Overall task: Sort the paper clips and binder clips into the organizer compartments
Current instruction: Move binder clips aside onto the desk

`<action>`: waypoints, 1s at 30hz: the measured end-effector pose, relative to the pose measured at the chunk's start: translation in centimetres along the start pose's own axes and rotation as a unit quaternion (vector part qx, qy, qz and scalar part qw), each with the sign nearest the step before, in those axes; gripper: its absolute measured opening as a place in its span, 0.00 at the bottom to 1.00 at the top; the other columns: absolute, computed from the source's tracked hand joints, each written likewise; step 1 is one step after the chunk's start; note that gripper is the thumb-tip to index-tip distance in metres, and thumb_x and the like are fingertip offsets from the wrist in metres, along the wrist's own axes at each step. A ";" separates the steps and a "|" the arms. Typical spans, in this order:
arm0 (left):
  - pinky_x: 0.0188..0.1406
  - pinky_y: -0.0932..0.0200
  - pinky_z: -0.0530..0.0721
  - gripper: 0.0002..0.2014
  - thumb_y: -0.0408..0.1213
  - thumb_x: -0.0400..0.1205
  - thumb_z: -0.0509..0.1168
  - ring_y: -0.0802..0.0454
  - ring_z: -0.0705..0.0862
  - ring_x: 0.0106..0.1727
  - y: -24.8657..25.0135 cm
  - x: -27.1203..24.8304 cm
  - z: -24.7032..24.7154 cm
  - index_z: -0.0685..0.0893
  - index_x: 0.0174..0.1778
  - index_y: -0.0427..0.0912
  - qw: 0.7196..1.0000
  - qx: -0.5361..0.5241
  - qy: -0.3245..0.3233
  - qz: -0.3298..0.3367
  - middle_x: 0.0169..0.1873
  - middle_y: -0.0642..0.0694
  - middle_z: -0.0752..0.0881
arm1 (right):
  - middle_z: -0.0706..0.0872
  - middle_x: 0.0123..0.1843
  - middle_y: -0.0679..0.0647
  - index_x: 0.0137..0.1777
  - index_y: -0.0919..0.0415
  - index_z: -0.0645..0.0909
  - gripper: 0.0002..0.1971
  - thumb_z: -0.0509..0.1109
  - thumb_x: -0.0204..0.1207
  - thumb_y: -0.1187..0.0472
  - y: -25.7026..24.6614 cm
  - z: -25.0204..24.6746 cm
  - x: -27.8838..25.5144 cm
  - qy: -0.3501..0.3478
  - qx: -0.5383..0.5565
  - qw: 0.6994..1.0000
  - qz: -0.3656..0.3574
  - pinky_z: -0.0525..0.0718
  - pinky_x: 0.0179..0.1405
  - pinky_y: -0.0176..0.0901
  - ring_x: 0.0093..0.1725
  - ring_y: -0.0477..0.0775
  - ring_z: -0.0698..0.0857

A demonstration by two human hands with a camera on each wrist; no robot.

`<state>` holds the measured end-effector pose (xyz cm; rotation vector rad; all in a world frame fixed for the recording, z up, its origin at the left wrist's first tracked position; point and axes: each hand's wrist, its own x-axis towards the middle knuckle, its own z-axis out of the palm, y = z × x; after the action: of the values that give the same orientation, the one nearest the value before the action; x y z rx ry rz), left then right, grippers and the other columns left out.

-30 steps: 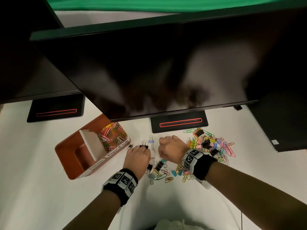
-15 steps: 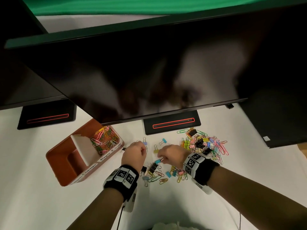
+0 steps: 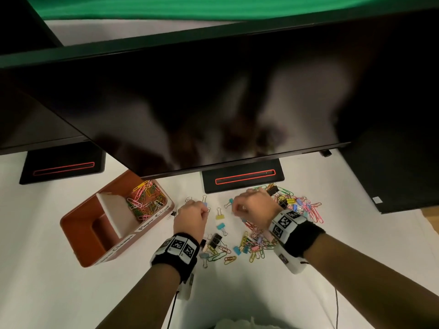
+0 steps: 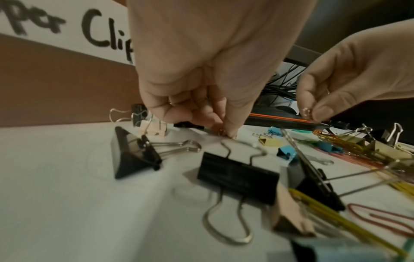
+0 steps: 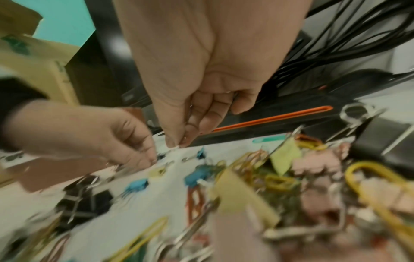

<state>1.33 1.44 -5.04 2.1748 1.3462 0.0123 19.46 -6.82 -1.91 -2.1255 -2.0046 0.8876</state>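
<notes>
1. Left hand (image 3: 191,216): fingers curled downward, thumb and fingertips (image 4: 229,132) drawn narrow together at the white tabletop (image 3: 59,293). Something small sits at the tips in the left wrist view; what it is cannot be told.
2. Right hand (image 3: 255,210): fingers curled, thumb and forefinger closed in a tight pinch just above the table. The right wrist view shows a small pale piece (image 5: 175,147) at the tips; its identity cannot be told.
3. Terracotta-coloured rectangular organizer with white divider (image 3: 80,224): stands left of the left hand. Its far compartment holds a mass of thin coloured wire paper clips (image 3: 147,200); the near compartments look bare. Handwritten white labels run along its side wall.
4. Loose pile of mixed coloured paper clips and small binder clips (image 3: 299,207): lies right of the right hand and continues beneath that wrist.
5. Between the hands: a small yellow binder clip (image 3: 219,216) and a small blue binder clip (image 3: 221,226), apart from each other.
6. Large black binder clips with folded steel wire handles (image 4: 237,175): glossy, triangular in section, lying just beside the left wrist.
7. Dark monitor screen (image 3: 213,103): overhangs the work area.
</notes>
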 end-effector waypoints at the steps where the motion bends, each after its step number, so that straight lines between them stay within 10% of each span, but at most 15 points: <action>1: 0.45 0.50 0.86 0.05 0.35 0.79 0.64 0.46 0.83 0.44 0.0 0.0 -0.1 0.86 0.42 0.44 1.000 0.001 -0.002 0.000 0.44 0.45 0.84 | 0.87 0.52 0.43 0.58 0.48 0.81 0.10 0.64 0.80 0.52 0.5 -0.5 0.1 0.008 0.007 1.000 0.018 0.70 0.65 0.46 0.55 0.47 0.81; 21: 0.43 0.63 0.78 0.09 0.27 0.79 0.59 0.51 0.79 0.47 -0.2 0.7 0.1 0.74 0.36 0.45 0.994 0.044 -0.074 0.060 0.43 0.46 0.79 | 0.88 0.53 0.48 0.56 0.52 0.83 0.10 0.67 0.78 0.52 0.0 0.2 1.8 -0.088 -0.024 0.987 0.135 0.74 0.67 0.52 0.55 0.52 0.82; 30: 0.40 0.77 0.73 0.05 0.32 0.79 0.64 0.64 0.76 0.39 -2.4 -1.3 -4.6 0.84 0.47 0.45 0.986 -0.019 -0.090 0.138 0.41 0.55 0.76 | 0.87 0.54 0.53 0.55 0.57 0.83 0.10 0.65 0.79 0.57 -1.3 -0.3 2.3 -0.131 -0.054 0.984 0.103 0.82 0.58 0.47 0.55 0.54 0.83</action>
<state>-2.64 3.33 -1.94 2.2533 0.9312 -0.0503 18.34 -4.41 -1.89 -2.4248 -2.0152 1.1714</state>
